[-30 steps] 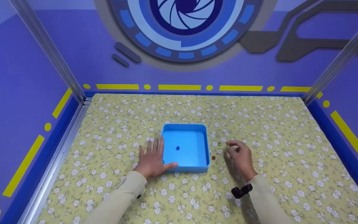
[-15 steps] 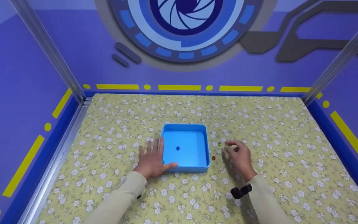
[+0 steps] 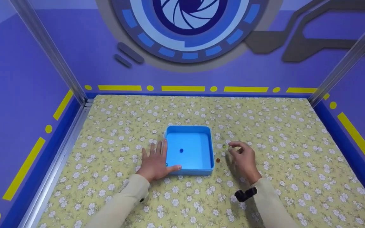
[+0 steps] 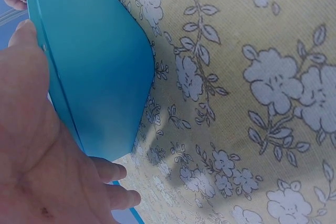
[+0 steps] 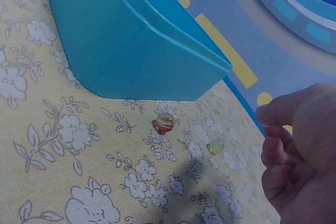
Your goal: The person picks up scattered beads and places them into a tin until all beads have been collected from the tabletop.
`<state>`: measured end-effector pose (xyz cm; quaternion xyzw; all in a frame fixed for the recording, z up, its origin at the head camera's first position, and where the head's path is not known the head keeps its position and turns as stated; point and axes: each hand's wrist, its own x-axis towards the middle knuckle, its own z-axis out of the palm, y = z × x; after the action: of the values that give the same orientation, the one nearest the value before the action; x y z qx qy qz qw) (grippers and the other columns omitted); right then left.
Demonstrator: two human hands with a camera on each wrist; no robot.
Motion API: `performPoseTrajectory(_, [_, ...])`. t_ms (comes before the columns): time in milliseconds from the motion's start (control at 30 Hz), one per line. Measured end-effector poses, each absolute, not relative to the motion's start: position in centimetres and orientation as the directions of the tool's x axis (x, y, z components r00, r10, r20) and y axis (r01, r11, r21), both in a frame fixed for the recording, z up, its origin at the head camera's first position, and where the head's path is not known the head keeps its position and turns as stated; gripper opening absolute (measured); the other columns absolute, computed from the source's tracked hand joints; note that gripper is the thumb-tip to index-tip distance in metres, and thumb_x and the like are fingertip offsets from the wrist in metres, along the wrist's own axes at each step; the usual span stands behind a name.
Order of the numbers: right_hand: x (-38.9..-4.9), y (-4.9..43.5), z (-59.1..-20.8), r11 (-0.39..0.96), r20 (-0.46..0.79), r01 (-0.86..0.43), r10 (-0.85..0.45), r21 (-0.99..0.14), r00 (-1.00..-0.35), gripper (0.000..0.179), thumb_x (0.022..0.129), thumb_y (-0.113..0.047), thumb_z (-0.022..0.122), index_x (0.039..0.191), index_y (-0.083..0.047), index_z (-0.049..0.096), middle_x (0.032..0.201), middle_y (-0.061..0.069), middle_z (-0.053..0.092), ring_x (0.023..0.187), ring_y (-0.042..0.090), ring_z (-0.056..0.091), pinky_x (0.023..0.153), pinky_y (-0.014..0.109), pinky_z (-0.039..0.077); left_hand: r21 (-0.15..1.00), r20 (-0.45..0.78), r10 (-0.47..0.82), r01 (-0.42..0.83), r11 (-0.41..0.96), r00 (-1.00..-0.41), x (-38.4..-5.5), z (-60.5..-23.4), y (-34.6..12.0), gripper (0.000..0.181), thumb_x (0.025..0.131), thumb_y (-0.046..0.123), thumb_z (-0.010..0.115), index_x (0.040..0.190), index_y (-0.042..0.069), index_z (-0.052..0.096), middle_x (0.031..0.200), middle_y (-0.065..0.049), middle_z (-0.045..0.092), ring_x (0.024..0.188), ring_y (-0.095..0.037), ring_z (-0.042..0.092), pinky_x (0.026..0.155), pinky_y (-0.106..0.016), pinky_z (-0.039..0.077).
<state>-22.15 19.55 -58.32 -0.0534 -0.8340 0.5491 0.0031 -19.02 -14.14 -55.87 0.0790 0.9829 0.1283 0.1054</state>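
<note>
A square blue box [image 3: 191,152] stands on the flowered cloth, a dark blue marble [image 3: 181,150] on its floor. A small teal spot, perhaps another marble, shows by my left thumb. My left hand [image 3: 154,163] rests against the box's left side, fingers spread straight, thumb over the near rim. Right of the box lie an orange-streaked marble [image 5: 164,123] and a yellow-green marble [image 5: 216,146]. My right hand [image 3: 244,160] hovers just right of the green marble, apart from it, fingers loosely bent, thumb and index finger close together. I see nothing between them.
The flowered cloth [image 3: 131,117] covers the whole table. Purple panels with yellow markings enclose the back and both sides, with metal posts [image 3: 51,57] in the corners. A black device [image 3: 246,194] is strapped to my right wrist.
My right hand has drifted slightly left, a little closer to the green marble. My left hand, the box and the marbles have stayed put.
</note>
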Motion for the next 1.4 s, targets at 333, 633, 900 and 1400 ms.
performPoseTrajectory(333, [-22.2,19.3,-58.0,0.412,-0.027,0.059,0.082,-0.909,-0.996,0.023,0.095,-0.016,0.062,0.117,-0.011,0.067,0.114,0.005,0.061,0.071,0.015,0.052,0.058,0.025,0.047,0.256,-0.200,0.176,0.122,0.959,-0.964,-19.1,-56.1,-14.0,0.118,0.075,0.084,0.047,0.157,0.012,0.005,0.162,-0.016,0.016,0.148,-0.044,0.014,0.113,-0.070,0.008])
performPoseTrajectory(633, [-22.3,19.1,-57.6,0.417,-0.015,0.045,0.074,-0.908,-0.997,0.024,0.094,-0.012,0.062,0.117,-0.010,0.067,0.114,0.006,0.063,0.071,0.013,0.053,0.058,0.023,0.047,0.267,-0.192,0.175,0.120,0.956,-0.966,-19.0,-56.1,-14.0,0.118,0.075,0.085,0.047,0.157,0.012,0.005,0.162,-0.016,0.016,0.148,-0.044,0.014,0.113,-0.070,0.008])
performPoseTrajectory(900, [-22.4,18.8,-57.3,0.403,0.027,0.006,0.078,-0.915,-0.997,0.022,0.093,-0.012,0.064,0.114,-0.006,0.068,0.112,0.010,0.064,0.069,0.010,0.053,0.058,0.020,0.045,0.261,-0.193,0.183,0.129,0.957,-0.964,-19.0,-56.1,-14.1,0.118,0.075,0.084,0.047,0.157,0.011,0.004,0.162,-0.016,0.016,0.148,-0.044,0.014,0.112,-0.071,0.009])
performPoseTrajectory(1400, [-22.7,18.0,-57.0,0.405,0.006,0.032,0.091,-0.914,-0.996,0.022,0.091,-0.011,0.066,0.113,-0.007,0.068,0.110,0.008,0.064,0.070,0.013,0.053,0.057,0.022,0.045,0.263,-0.180,0.185,0.134,0.955,-0.966,-19.0,-56.1,-14.1,0.117,0.076,0.084,0.047,0.157,0.011,0.005,0.162,-0.015,0.016,0.148,-0.044,0.014,0.112,-0.071,0.009])
